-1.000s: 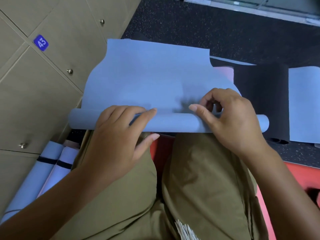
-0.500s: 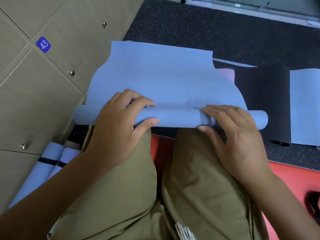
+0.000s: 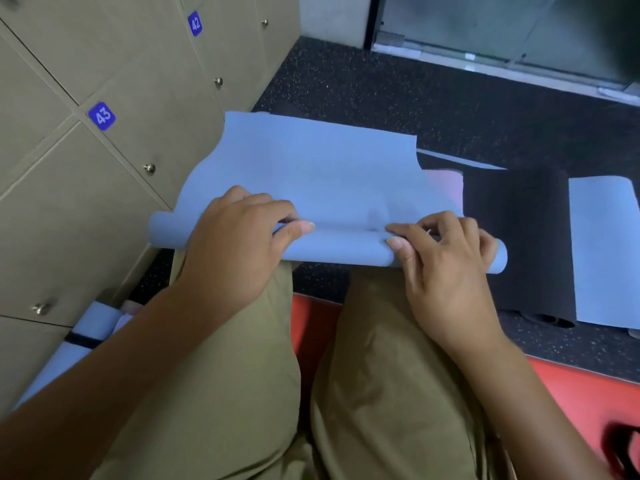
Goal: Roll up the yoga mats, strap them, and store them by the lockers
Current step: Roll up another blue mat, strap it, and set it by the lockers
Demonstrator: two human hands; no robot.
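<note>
Blue mat (image 3: 311,168): partly rolled, unstrapped; left hand (image 3: 228,247) and right hand (image 3: 446,268) both curl round its roll. Strapped roll (image 3: 86,336) lies by lockers (image 3: 69,220); black mat (image 3: 519,237) awaits.

Gym or fitness studio, locker area. Wall of beige lockers (image 3: 114,174) at left with small metal knobs and blue number plates (image 3: 101,116) reading 42 and 43. Black speckled rubber floor (image 3: 398,98), typical gym flooring. Several yoga mats around: blue mat (image 3: 311,174) part rolled, black mat (image 3: 519,244) beside it, another blue mat (image 3: 604,251) at right, red mat (image 3: 588,393) underfoot, rolled strapped mats (image 3: 83,341) against locker base. Glass door or partition (image 3: 502,29) with metal frame at top right.
</note>
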